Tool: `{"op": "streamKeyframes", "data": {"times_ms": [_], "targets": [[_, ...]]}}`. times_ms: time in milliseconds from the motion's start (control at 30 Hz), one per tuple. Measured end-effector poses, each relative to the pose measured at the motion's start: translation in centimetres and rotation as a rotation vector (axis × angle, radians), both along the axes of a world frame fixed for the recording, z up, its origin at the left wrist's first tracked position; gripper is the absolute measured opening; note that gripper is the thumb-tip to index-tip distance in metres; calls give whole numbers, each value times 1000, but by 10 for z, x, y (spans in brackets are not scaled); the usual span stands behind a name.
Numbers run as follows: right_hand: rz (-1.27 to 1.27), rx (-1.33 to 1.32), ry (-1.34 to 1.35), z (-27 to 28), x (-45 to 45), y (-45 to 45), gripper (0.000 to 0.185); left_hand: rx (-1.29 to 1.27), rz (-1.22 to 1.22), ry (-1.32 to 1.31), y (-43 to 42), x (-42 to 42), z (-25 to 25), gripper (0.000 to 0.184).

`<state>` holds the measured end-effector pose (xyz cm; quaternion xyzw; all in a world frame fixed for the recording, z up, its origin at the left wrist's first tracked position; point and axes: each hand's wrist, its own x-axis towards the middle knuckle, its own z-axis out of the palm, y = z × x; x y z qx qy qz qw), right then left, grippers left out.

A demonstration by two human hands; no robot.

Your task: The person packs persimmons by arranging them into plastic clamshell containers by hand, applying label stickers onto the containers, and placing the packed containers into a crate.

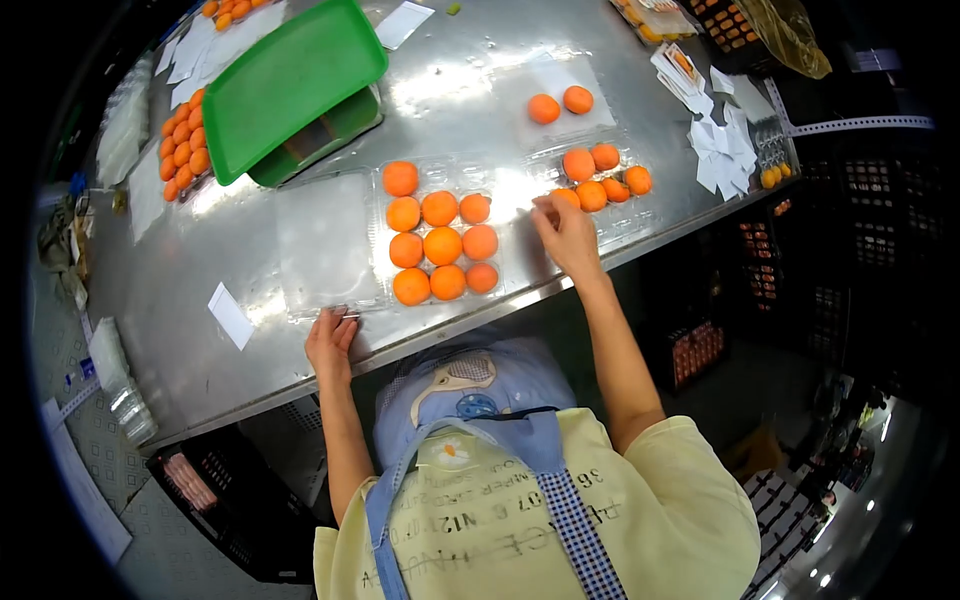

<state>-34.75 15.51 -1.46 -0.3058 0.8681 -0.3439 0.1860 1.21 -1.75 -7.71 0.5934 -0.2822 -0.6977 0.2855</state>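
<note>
A clear plastic clamshell lies open on the metal table, its flat lid (330, 235) to the left and its tray (495, 285) to the right. Rows of oranges (442, 245) fill much of that tray. My left hand (331, 345) pinches the front edge of the lid with curled fingers. Farther right, a second clear tray (635, 218) holds several smaller oranges (591, 196). My right hand (568, 238) is at that tray's left side, its fingertips closed on one orange (565, 198), which they partly cover.
Two oranges (560, 104) rest on a clear lid behind. A green tray (295, 85) tops a container at the back left, beside more oranges (184, 145). White paper slips (722, 150) lie at the right; one card (231, 316) is at the left. Black crates (225, 510) stand below.
</note>
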Motion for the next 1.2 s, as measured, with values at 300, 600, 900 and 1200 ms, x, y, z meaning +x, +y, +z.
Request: {"op": "streamKeyframes", "data": {"times_ms": [300, 600, 900, 1200], "targets": [[413, -69, 883, -48, -64, -59, 16, 43, 183, 163, 32, -63, 2, 40], [473, 118, 849, -49, -160, -18, 22, -69, 527, -30, 70, -101, -44, 32], [558, 95, 836, -47, -236, 9, 26, -226, 425, -73, 92, -132, -16, 12], [594, -30, 734, -44, -242, 9, 21, -62, 525, -40, 148, -212, -7, 11]]}}
